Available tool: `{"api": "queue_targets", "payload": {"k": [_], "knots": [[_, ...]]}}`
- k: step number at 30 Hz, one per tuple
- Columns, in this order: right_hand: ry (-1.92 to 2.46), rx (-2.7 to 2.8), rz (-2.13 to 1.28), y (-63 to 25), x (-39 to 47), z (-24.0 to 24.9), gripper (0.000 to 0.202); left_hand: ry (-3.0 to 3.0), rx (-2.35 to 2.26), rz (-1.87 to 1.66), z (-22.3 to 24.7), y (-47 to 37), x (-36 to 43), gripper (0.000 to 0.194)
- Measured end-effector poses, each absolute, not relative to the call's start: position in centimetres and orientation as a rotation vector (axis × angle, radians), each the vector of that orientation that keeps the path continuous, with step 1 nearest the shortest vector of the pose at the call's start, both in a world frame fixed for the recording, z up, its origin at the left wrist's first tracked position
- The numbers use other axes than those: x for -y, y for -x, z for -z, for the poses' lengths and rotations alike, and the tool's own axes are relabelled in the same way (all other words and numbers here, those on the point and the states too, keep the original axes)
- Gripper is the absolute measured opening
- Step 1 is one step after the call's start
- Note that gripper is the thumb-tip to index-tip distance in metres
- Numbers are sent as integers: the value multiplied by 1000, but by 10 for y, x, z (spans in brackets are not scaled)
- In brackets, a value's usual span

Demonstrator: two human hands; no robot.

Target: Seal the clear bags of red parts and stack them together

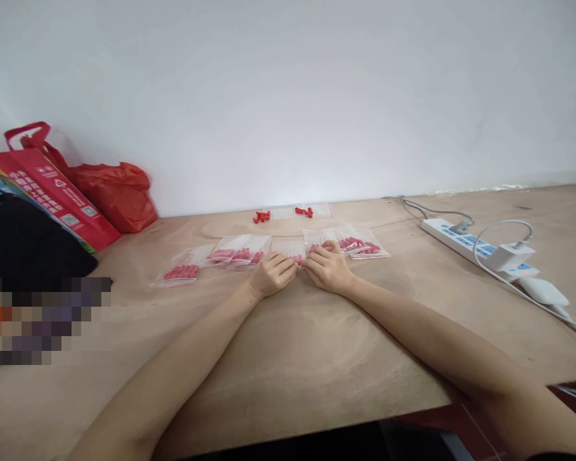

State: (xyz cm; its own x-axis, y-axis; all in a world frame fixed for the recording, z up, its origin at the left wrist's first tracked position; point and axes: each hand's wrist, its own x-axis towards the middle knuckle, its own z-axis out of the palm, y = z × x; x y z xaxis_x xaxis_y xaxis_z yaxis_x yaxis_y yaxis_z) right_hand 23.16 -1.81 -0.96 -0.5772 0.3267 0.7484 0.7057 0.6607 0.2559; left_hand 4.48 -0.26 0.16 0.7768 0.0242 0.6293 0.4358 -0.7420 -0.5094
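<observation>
Both of my hands meet at the near edge of a clear plastic bag (pixel 288 247) with red pieces in it, at the middle of the table. My left hand (pixel 274 274) has its fingers closed on the bag's left side. On its right side my right hand (pixel 327 267) pinches the same edge. More clear bags of red pieces lie flat to the left (pixel 182 272) and to the right (pixel 365 246). Behind them, small loose red pieces (pixel 262 216) and a few others (pixel 304 211) rest by flat clear bags (pixel 282 212) near the wall.
A white power strip (pixel 454 242) with plugs, an adapter (pixel 509 256) and cables lies at the right. At the left stand a red printed bag (pixel 62 198), a red plastic bag (pixel 120 195) and a black bag (pixel 29 243). A pixelated patch covers something in front of them.
</observation>
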Motion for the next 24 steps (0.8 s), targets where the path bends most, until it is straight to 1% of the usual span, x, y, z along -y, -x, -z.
{"api": "queue_targets", "payload": {"k": [5,10,15,24], "knots": [[804,2188,707,-228,19,9,21,2310,347,794,-1,-46,3,15],[813,2153,625,-231,17,10,19,2279,382,869,-2,-38,3,9],[806,2157,553,-237,13,11,19,2295,469,829,0,-22,3,12],[836,2111,717,-235,13,12,21,2273,408,917,-1,-29,3,6]]}}
